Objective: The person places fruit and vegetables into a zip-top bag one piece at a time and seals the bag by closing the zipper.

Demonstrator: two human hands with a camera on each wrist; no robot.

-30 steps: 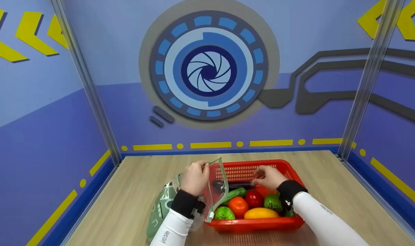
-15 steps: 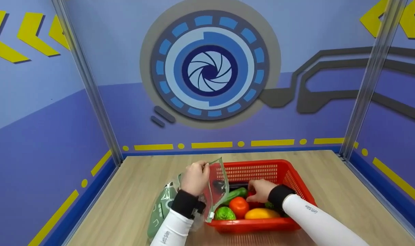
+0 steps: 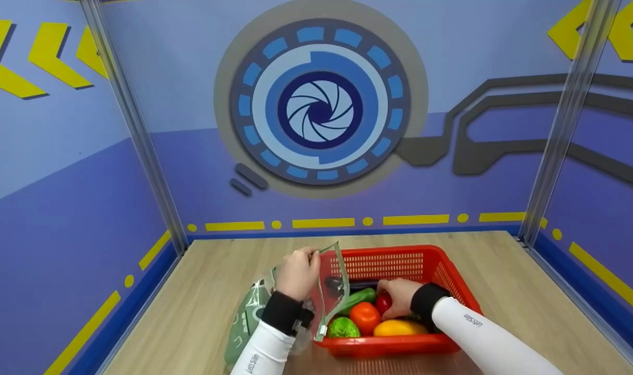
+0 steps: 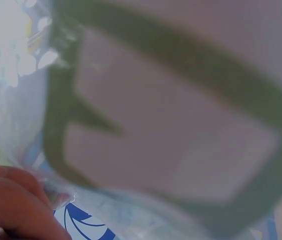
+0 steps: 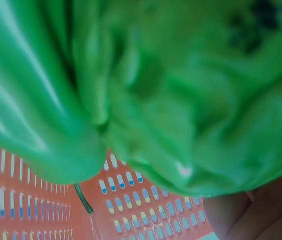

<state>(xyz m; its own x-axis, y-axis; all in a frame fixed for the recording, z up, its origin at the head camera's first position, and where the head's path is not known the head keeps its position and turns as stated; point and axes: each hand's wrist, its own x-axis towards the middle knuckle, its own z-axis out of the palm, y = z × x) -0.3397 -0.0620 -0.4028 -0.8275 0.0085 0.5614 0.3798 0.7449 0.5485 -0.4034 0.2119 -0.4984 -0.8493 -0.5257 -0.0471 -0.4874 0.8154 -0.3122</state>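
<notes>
My left hand [image 3: 298, 273] pinches the upper edge of a clear zip bag with green print [image 3: 249, 310], holding its mouth apart beside the basket. In the left wrist view the bag's blurred green border [image 4: 190, 55] fills most of the frame, with my fingers [image 4: 16, 205] at lower left. Inside the red basket [image 3: 389, 345], my right hand [image 3: 404, 297] grips a shiny red apple [image 3: 383, 302], thumb in front and fingers behind. My hand covers most of the apple. The right wrist view is mostly filled by a crinkled green vegetable [image 5: 195, 125], with part of my hand [image 5: 265, 210] below.
Around the apple lie a tomato [image 3: 365, 318], a yellow mango-like fruit [image 3: 400, 328], a long green vegetable [image 3: 361, 298], a dark eggplant [image 3: 366, 284] and a bumpy green vegetable [image 3: 343, 328]. The basket stands on a wooden table [image 3: 212, 271] with panels behind and at both sides.
My right hand has come down and left from the basket's back right, and its fingers now close round the apple. My left hand and the bag have stayed in place.
</notes>
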